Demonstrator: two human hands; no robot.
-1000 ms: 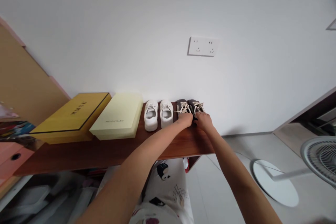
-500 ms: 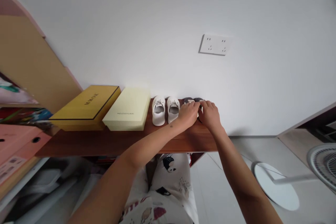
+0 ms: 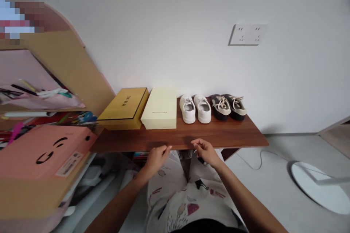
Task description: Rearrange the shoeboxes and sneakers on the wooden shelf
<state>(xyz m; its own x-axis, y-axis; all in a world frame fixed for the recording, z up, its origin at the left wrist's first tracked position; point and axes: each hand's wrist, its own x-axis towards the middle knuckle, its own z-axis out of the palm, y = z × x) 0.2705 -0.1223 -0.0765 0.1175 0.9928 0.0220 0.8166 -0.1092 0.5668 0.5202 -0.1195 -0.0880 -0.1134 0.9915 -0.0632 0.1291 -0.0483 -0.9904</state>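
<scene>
The desk [image 3: 169,138] shows wood grain with a soft sheen. The yellow box [image 3: 123,103] and cream box [image 3: 161,107] look like smooth, matt cardboard. The white shoes [image 3: 204,115] look smooth and leather-like; the dark shoes [image 3: 222,117] have cloth laces [image 3: 224,102].

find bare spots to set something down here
The brown wooden shelf is bare at its right end, beyond the black-and-cream laced shoes, and between its front edge and the row behind. Its back is crowded: those, white laced shoes, a cream rectangular box and a yellow rectangular box.
</scene>
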